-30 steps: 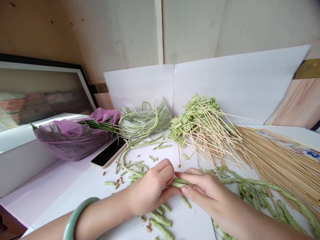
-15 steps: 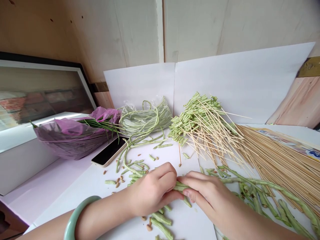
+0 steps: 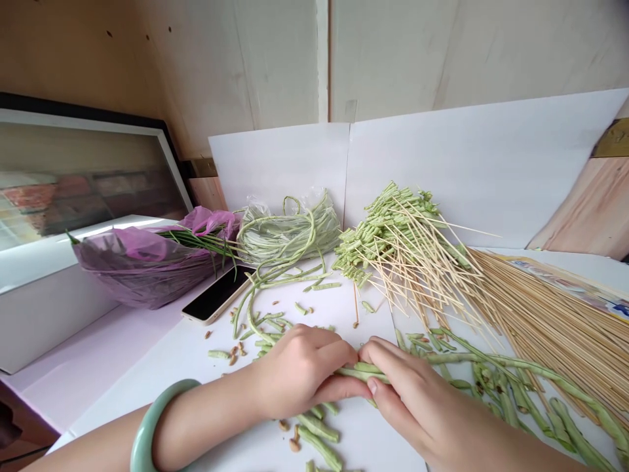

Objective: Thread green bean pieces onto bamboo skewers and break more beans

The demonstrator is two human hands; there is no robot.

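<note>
Both hands meet over the white table, fingers closed on green long bean pieces point(image 3: 366, 372) that show between them. My left hand point(image 3: 304, 364), with a pale green bangle point(image 3: 147, 432) on its wrist, pinches the pieces from the left. My right hand point(image 3: 413, 390) grips their other end, with thumb and fingertips close to the left thumb. A long bean point(image 3: 515, 362) stretches out from beyond my right hand towards the right edge. Cut bean pieces point(image 3: 319, 442) and brown seeds point(image 3: 294, 440) lie below and behind my left hand.
Bean bundles on skewers point(image 3: 393, 226) are piled at the back, beside many bare bamboo skewers point(image 3: 555, 308). A clear bag of long beans point(image 3: 295, 236), a phone point(image 3: 216, 298) and a purple bag of greens point(image 3: 147, 269) stand left. Broken beans point(image 3: 511, 393) lie right.
My two hands have come closer together, the left fingers now nearly touching the right ones, and more of the bean pieces shows between them. The view has shifted slightly.
</note>
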